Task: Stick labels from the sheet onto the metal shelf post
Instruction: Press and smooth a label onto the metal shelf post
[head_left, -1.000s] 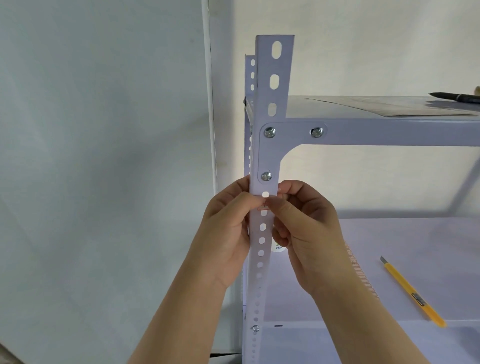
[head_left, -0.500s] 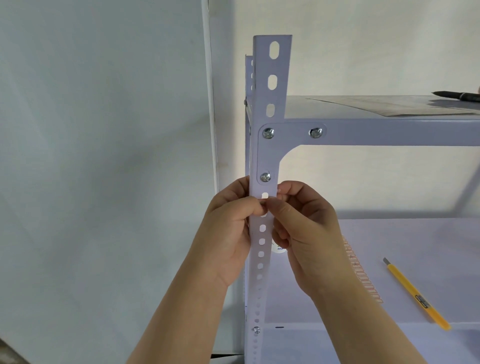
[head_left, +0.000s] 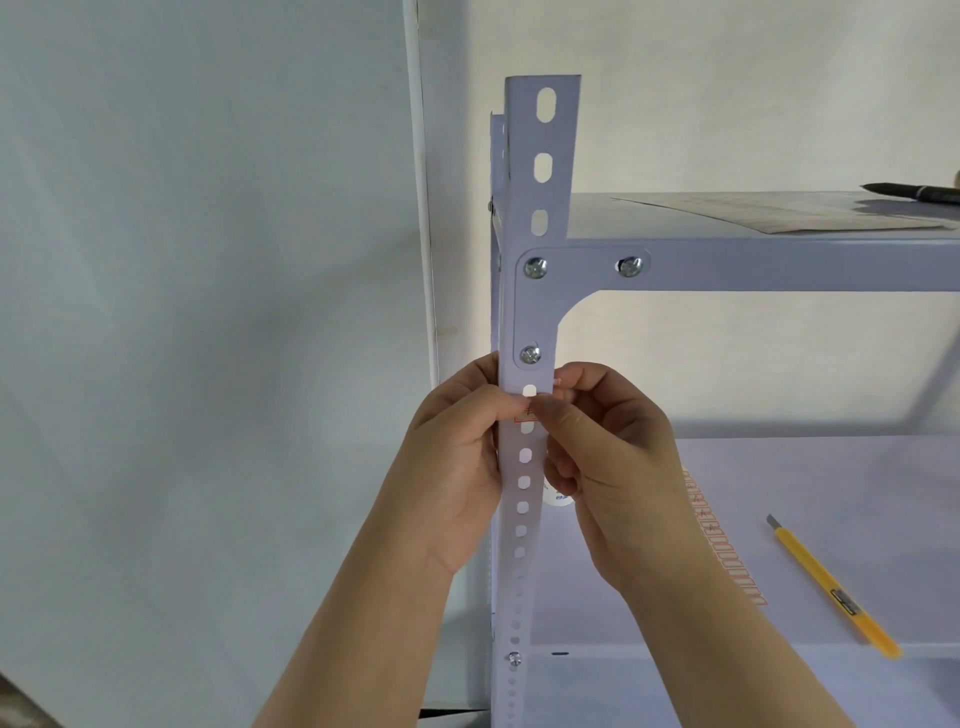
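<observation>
The white perforated metal shelf post stands upright in the middle of the view. A small red-edged label lies on its front face just below the corner bracket, mostly covered by my thumbs. My left hand wraps the post from the left with its thumb on the label. From the right, my right hand presses its thumb tip on the label, its fingers curled behind the post. The label sheet with red-framed labels lies on the lower shelf, partly hidden by my right hand.
A yellow utility knife lies on the lower shelf to the right of the sheet. On the top shelf rest a flat paper sheet and a black pen. A pale wall fills the left side.
Both thumbs stay pressed on the label at the same spot on the post. Only the view has shifted slightly.
</observation>
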